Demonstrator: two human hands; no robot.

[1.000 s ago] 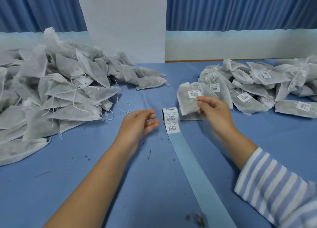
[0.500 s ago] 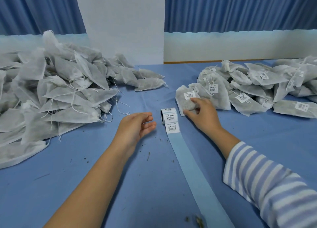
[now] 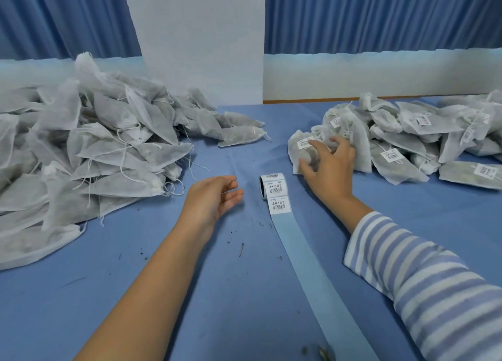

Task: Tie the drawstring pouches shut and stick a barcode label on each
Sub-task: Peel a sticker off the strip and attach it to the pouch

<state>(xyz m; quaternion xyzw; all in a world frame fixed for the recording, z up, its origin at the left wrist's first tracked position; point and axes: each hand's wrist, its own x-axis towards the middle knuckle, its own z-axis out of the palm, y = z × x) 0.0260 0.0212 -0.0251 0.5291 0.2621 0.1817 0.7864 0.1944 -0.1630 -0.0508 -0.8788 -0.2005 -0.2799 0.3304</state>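
**Moved:** the labelled pouch (image 3: 296,155), held aloft a second ago, is now set down on the bench (image 3: 190,301). It is placed right of and beyond the label roll (image 3: 271,184), at the near-left edge of the heap of labelled pouches (image 3: 407,143). The pinch formerly kept on it by the right hand (image 3: 330,170) is released.

**Right hand:** laid over the labelled pouch, right of and beyond the roll. The grip is apart. The fingers (image 3: 320,147) are spread and only lightly bent, the thumb is rested on the pouch's near edge, and nothing is clasped. A striped sleeve (image 3: 434,292) is worn on this arm.

**Left hand** (image 3: 214,197)**:** little changed. It is held just left of the roll and apart from it. The grip is apart, the fingers are relaxed, and nothing is held.

**Label roll:** stood on edge at mid-bench. One barcode label (image 3: 279,205) is seen on the unwound end, and a bare pale-blue backing strip (image 3: 312,273) is trailed from it towards the wearer.

**Heap of unlabelled pouches** (image 3: 81,148)**:** piled well left of the roll, with loose drawstrings among them.

**Heap of labelled pouches:** piled right of the roll, with white barcode labels shown on many.

**Sundries:** dark flecks (image 3: 241,249) are scattered on the bench nearer than the roll. A blue curtain (image 3: 380,15) and a white panel (image 3: 201,34) are seen beyond it.
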